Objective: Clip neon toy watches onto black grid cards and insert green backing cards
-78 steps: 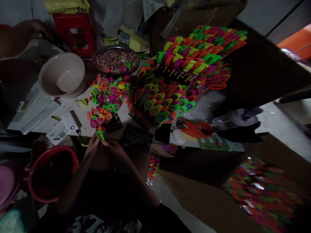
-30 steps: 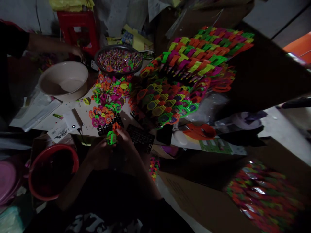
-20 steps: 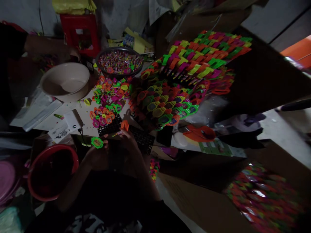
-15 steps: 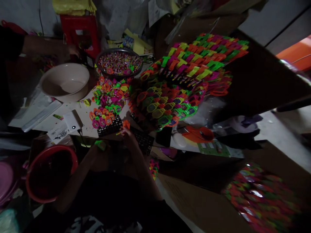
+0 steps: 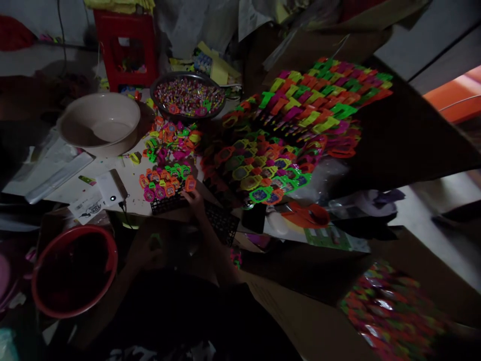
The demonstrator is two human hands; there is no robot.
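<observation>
Head view, left to right: a red bucket (image 5: 73,271) sits at about 8 o'clock from the hands, and a beige basin (image 5: 98,122) stands on the white table (image 5: 124,175) at 11 o'clock. The left hand (image 5: 147,250) rests low in the dark near the body, curled around a small green piece (image 5: 155,242); how firmly it grips cannot be told. At 1 o'clock from it, the right hand (image 5: 196,200) reaches forward, its fingertips pinching an orange toy watch face (image 5: 190,184) held right at the edge of a black grid tray (image 5: 169,200). That tray carries a cluster of neon watch faces (image 5: 163,181). Beside the right wrist lies a second black grid tray (image 5: 221,224). At 12 o'clock a dark bowl (image 5: 188,95) holds small coloured bits. Farther right, at 2 o'clock, a large heap of neon toy watches (image 5: 285,130) covers the table, and an orange scoop (image 5: 306,215) lies at 3 o'clock.
</observation>
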